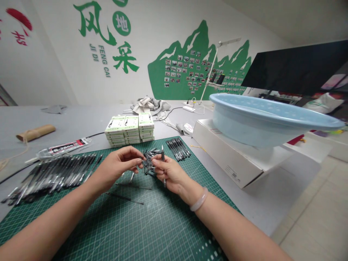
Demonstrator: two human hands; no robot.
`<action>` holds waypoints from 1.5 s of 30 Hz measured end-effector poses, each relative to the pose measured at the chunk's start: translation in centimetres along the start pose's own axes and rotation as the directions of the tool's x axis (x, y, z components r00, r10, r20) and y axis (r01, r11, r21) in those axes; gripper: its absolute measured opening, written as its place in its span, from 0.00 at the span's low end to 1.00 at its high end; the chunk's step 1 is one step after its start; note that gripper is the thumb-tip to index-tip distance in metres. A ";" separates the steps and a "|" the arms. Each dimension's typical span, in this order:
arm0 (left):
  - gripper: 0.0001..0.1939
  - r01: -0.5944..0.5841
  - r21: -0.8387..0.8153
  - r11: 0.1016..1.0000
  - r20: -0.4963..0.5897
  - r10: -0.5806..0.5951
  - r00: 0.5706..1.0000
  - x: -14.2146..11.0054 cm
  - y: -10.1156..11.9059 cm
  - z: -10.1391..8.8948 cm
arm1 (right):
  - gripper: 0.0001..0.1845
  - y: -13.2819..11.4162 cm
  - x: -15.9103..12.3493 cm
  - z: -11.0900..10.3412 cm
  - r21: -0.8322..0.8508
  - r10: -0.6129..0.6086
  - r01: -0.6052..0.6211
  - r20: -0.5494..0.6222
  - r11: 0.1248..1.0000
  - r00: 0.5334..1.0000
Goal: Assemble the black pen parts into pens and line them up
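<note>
My right hand [170, 173] holds a slim pen [162, 154] nearly upright between its fingers, pointed end up. Its thumb and forefinger are also pinched together beside a heap of small dark and clear pen parts [150, 154]. My left hand [126, 159] is across from it, thumb and fingertips drawn together at the near side of the heap. Whatever lies between those fingertips is too small to name. Two thin dark refills [125, 198] lie on the green cutting mat [163, 224] below the hands. Past my right hand, several dark pens [178, 148] lie in a row.
A wide bunch of pen barrels [57, 175] covers the mat's left side. Behind stand stacked small boxes [130, 128], with a plastic packet [65, 148] to their left. A blue basin [244, 123] rests on a white carton [231, 156] at right. Cloth [149, 105] lies farther back.
</note>
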State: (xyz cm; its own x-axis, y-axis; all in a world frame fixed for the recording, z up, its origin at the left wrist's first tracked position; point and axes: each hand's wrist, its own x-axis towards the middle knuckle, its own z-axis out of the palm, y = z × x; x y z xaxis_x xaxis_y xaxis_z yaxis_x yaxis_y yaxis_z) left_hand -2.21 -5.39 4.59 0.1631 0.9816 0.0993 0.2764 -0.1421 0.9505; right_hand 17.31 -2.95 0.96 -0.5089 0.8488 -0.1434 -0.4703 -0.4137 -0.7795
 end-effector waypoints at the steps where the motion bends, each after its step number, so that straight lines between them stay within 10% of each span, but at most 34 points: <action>1: 0.12 0.004 -0.010 1.000 0.015 -0.004 1.000 0.0 0.1 -0.1 | 0.19 -0.2 0.1 -0.1 0.014 -0.014 0.014 -0.014 1.000 1.000; 16: 0.11 -0.227 0.392 0.891 -0.100 0.287 0.953 -1.1 0.2 1.5 | 0.15 0.0 -0.2 0.1 0.062 0.005 -0.011 0.096 0.998 0.995; 27: 0.10 -0.128 0.164 0.978 -0.169 0.156 0.973 -1.2 1.3 1.5 | 0.20 0.2 -0.1 0.1 -0.150 -0.058 0.079 0.139 0.986 0.989; 45: 0.12 -0.260 0.379 0.888 -0.305 0.385 0.871 -2.1 -0.2 2.8 | 0.12 1.5 -0.9 1.1 -0.582 -0.399 0.428 0.185 0.692 0.898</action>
State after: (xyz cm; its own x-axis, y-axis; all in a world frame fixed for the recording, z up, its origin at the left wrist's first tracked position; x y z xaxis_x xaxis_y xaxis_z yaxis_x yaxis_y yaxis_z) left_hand 0.05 -7.80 3.40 -0.0400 0.8396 0.5418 0.5621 -0.4294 0.7069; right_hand 16.25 -4.65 0.63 -0.4024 0.8665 0.2954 -0.1238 0.2682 -0.9554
